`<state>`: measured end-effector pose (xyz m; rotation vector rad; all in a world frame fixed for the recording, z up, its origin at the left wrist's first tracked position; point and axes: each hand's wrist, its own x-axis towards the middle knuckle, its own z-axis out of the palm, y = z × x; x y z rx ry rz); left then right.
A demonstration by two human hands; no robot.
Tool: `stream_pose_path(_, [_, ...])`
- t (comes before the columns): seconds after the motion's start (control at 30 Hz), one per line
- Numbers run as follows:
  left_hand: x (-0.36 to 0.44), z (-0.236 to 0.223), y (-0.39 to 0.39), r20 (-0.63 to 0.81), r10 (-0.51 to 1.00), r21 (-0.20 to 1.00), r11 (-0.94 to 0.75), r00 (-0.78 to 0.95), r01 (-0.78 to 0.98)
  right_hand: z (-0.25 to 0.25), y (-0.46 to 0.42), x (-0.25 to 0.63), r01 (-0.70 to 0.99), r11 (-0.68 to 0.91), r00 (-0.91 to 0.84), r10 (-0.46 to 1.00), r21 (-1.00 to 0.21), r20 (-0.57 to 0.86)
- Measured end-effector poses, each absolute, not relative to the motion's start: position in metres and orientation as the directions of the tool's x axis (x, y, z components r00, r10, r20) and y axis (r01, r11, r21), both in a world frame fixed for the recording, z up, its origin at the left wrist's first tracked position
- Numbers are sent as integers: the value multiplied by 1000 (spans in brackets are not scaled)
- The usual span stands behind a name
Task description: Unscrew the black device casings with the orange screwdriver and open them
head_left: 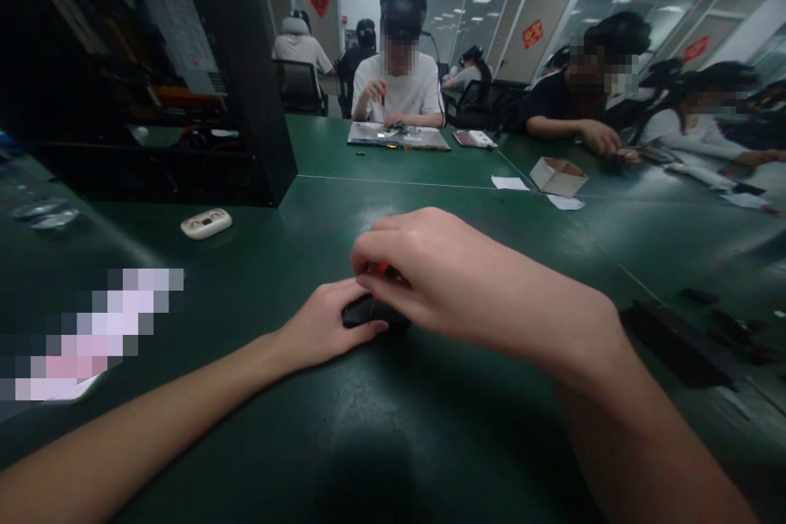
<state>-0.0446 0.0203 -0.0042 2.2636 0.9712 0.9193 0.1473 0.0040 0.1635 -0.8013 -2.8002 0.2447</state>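
My left hand rests on the green table with its fingers curled around a small black object, which looks like a computer mouse. My right hand is closed directly above it, fingers wrapped round something with a red part that is mostly hidden. The two hands touch over the black object. Most of the black object is covered by my fingers.
A black open computer case stands at the back left, a small white case before it. Black parts lie at the right. A cardboard box and papers sit farther back. Other people work across the table.
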Motion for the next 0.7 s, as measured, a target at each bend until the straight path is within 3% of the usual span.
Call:
stream_pose_path(0.17, [-44,-7,20,378,788,673,-594,486,440,164,-3,145,450,853,-859,495,-265,134])
stream_pose_path(0.53, [-45,0,19,385,745,578,-655,545,487,171,24,174,557,809,-767,588,-188,257])
stream_pose_path(0.7, [-45,0,18,368,746,573,-652,555,496,166,35,180,580,791,-754,611,-192,241])
